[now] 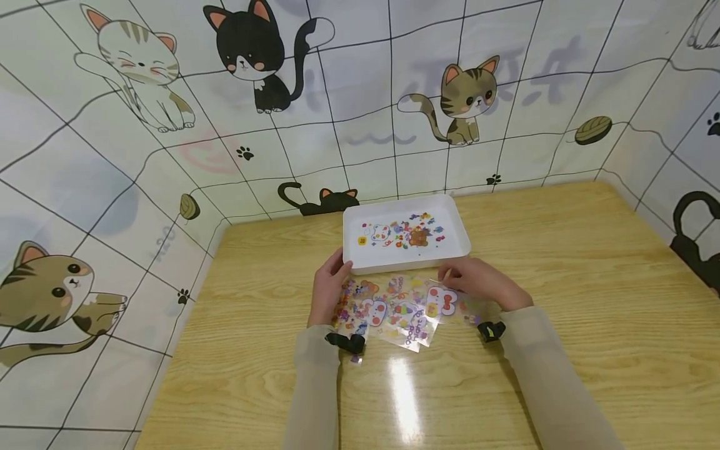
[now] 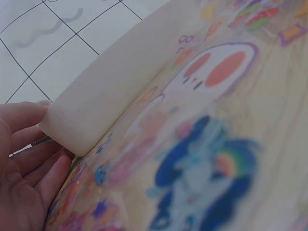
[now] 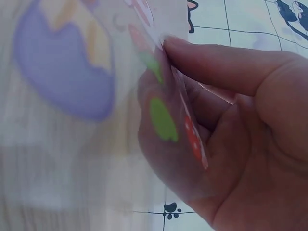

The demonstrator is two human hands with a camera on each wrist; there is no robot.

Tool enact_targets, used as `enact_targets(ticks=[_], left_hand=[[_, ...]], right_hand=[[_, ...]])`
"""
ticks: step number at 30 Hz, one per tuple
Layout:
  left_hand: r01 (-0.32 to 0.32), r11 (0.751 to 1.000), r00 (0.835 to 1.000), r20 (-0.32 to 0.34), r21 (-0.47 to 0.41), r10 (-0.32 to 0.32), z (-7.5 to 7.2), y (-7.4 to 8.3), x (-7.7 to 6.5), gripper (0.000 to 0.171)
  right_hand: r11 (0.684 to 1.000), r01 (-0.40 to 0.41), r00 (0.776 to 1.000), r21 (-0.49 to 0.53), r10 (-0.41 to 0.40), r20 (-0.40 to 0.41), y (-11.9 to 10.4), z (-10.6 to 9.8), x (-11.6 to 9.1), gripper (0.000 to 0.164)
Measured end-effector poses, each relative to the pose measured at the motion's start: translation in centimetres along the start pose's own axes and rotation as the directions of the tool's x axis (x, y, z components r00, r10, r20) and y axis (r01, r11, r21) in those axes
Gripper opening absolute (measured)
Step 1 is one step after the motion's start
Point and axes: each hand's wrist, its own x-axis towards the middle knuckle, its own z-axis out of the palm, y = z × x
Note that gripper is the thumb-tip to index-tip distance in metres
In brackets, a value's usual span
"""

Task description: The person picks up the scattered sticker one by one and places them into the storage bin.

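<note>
My left hand [image 1: 326,292] grips the near left corner of a white tray [image 1: 405,265], the thumb on its rim and the fingers around the outside. Inside the tray lie small colourful stickers, among them a brown bear [image 1: 419,237]. With thumb and fingers my right hand [image 1: 477,279] pinches the edge of a clear sticker sheet [image 3: 161,120], just in front of the tray's near right corner. More clear sticker sheets [image 1: 405,310] overlap on the table between the hands, printed with white bunnies and purple lettering. The left wrist view shows a blue pony sticker [image 2: 207,173] close up.
The wooden table [image 1: 253,387] carries all of this. Behind the tray and along both sides stand white grid-patterned walls [image 1: 365,150] with cartoon cats. Black wrist cameras [image 1: 345,342] sit on both sleeves.
</note>
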Motion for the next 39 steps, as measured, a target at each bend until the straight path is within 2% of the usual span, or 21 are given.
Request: enact_targets(ticks=[5, 10, 15, 29, 39], left_hand=[[0.002, 1.0, 1.0, 0.007, 0.016, -0.002, 0.1, 1.0, -0.5, 0.048], [0.014, 1.0, 1.0, -0.007, 0.015, -0.014, 0.0, -0.2, 0.1, 0.046], [-0.005, 0.999, 0.999, -0.034, 0.034, 0.006, 0.2, -1.3, 0.6, 0.045], [-0.007, 1.0, 1.0, -0.009, 0.019, 0.007, 0.1, -1.3, 0.7, 0.048], [-0.001, 0.999, 0.999, -0.041, 0.047, 0.003, 0.3, -1.3, 0.5, 0.045]], right_hand=[[1.0, 0.002, 1.0, -0.02, -0.002, 0.008, 0.2, -0.4, -0.3, 0.009], [1.0, -0.014, 1.0, -0.025, 0.014, 0.003, 0.4, -0.9, -0.6, 0.01], [1.0, -0.01, 1.0, -0.028, 0.01, -0.004, 0.7, -1.2, -0.7, 0.01], [1.0, -0.012, 1.0, -0.01, 0.012, -0.008, 0.9, -2.5, -1.6, 0.013], [0.998, -0.034, 0.998, 0.056, 0.037, -0.046, 1.3, -2.9, -1.8, 0.014]])
